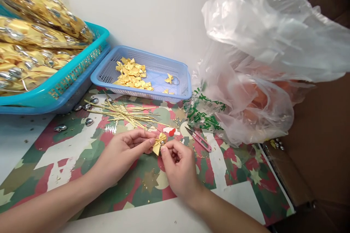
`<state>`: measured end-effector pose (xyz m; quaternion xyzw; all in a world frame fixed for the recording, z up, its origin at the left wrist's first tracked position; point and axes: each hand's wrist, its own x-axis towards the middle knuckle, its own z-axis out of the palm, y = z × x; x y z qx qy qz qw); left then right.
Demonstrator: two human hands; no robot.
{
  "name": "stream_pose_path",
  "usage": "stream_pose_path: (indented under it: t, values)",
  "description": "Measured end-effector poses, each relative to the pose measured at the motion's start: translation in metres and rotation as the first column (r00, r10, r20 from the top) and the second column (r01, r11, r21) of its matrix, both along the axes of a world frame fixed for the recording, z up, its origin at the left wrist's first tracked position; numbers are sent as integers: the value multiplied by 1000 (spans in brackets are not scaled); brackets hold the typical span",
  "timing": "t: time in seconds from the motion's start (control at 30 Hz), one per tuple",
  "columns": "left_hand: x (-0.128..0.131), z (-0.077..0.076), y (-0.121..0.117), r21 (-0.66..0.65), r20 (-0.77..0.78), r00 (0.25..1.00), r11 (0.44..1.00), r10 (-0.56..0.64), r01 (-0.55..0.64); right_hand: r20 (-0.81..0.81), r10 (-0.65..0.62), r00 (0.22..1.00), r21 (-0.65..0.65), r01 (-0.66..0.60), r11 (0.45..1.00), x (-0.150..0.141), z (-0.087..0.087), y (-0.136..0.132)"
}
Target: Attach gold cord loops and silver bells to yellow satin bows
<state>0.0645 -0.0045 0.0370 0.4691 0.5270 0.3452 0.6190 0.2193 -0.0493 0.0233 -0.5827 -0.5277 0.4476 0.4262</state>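
A yellow ribbon bow (159, 144) is held between my two hands above the camouflage-patterned sheet (128, 182). My left hand (131, 145) pinches the bow's left side between thumb and fingers. On its other side, my right hand (179, 164) has thumb and forefinger closed at a small silver piece (162, 142) by the bow's middle; its exact shape is hard to make out. Just beyond the hands lie gold wire ties (128, 114), a small red piece (172, 132) and pink thread snips (201, 140).
A blue basket (142, 52) with yellow bows stands against the wall. At the left, a teal basket (82, 65) holds bagged gold-and-silver pieces. Several silver hearts (89, 121) lie near it. A large plastic bag (262, 43) bulges at the right, near the sheet's edge.
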Motion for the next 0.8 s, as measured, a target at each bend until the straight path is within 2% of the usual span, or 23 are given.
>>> stream_pose_path:
  t: [0.17, 0.47, 0.8]
  values:
    - [1, 2, 0, 5, 24, 1000, 1000, 6, -6, -20, 22, 1000, 0, -22, 1000, 2, 1, 0]
    - [0, -4, 0, -46, 103, 993, 998, 52, -48, 28, 57, 998, 38, -58, 998, 2, -2, -1]
    - [-2, -15, -3, 69, 107, 994, 998, 2, -9, 40, 74, 996, -40, -73, 997, 1, -1, -3]
